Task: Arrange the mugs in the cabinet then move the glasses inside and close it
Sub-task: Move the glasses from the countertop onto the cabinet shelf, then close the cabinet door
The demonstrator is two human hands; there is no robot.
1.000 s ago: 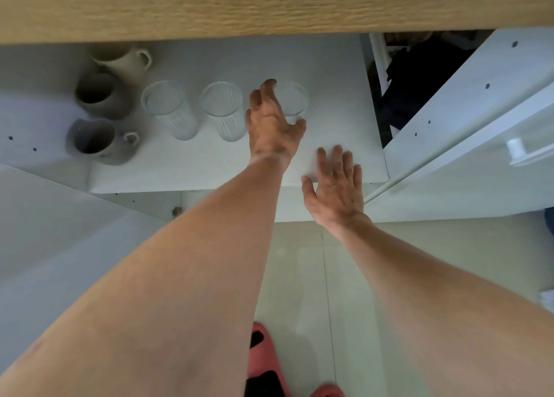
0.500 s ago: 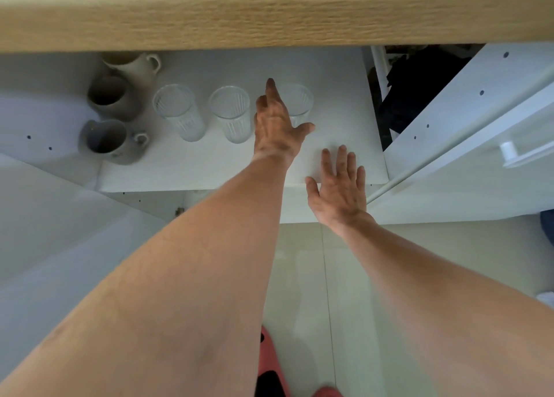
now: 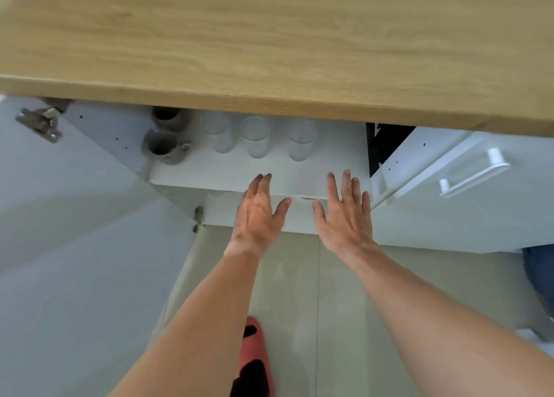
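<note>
A light wooden counter (image 3: 269,37) with a fine grain fills the whole upper part of the view, well beyond the left hand (image 3: 257,214) and the right hand (image 3: 344,217); its front edge runs across above the fingertips of both. Below the wrists lies a pale tiled floor (image 3: 299,291), with one grout line running toward the viewer between the forearms. A red slipper (image 3: 254,357) with a dark opening stands on the floor under the left forearm. Far to the right of the right hand, at the frame's edge, shows part of something blue (image 3: 539,276), too cropped to identify. Up and right of the right hand is a dark gap (image 3: 386,139) under the counter.
</note>
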